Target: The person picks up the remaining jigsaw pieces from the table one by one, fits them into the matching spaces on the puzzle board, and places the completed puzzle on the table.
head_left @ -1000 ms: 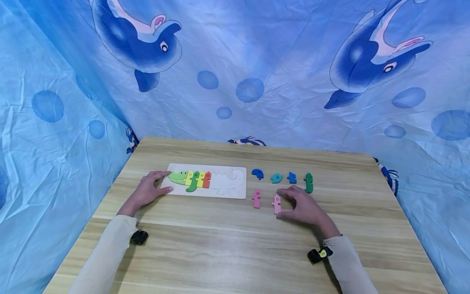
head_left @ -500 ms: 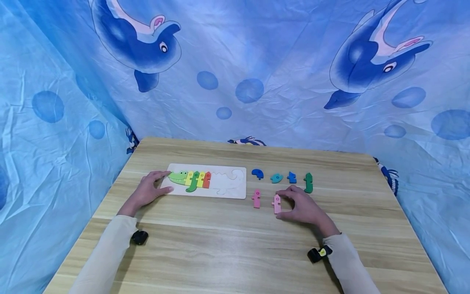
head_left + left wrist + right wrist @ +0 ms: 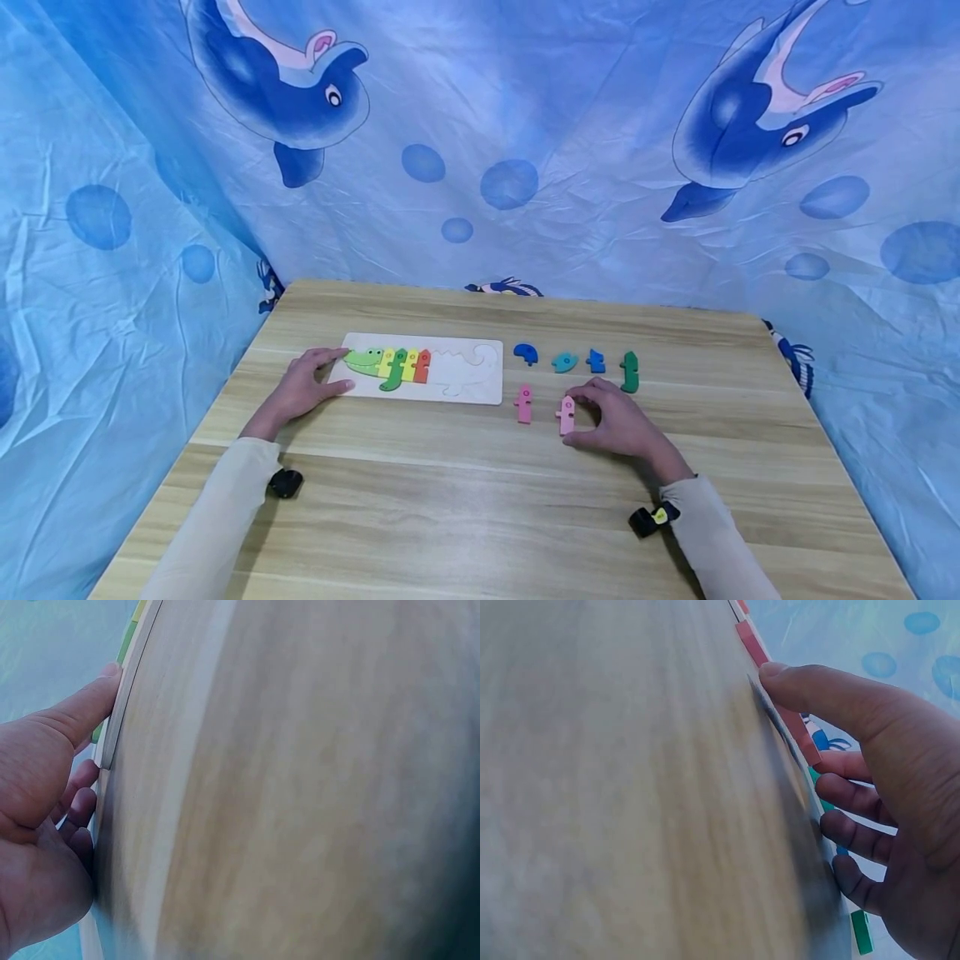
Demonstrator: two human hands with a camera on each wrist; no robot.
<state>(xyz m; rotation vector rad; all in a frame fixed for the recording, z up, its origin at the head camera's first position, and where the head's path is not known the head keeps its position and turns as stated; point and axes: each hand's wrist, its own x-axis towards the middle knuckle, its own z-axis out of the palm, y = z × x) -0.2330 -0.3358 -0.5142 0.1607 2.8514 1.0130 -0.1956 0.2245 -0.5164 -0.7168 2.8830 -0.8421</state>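
Note:
At the left end of a white puzzle board [image 3: 480,387], my left hand [image 3: 303,387] holds the board with thumb and fingers. Set into the board are a light green crocodile-head piece [image 3: 363,360], yellow strips, a green leg piece [image 3: 393,377] and an orange-red piece [image 3: 423,367]; outlines show on its right part. My right hand [image 3: 618,423] pinches a light pink puzzle piece [image 3: 567,417] between thumb and fingers. In the right wrist view the thumb touches that piece's near edge, with a shadow below it. A darker pink piece [image 3: 524,405] lies to its left.
Behind the right hand lie a dark blue piece [image 3: 527,354], a teal piece [image 3: 565,362], a blue piece [image 3: 596,361] and a dark green piece [image 3: 630,372]. They rest on a wooden table [image 3: 450,500]. A blue dolphin-printed cloth [image 3: 480,108] hangs behind it.
The light pink piece and the right fingers have shifted very slightly to the right and up. The left hand and the board hold still.

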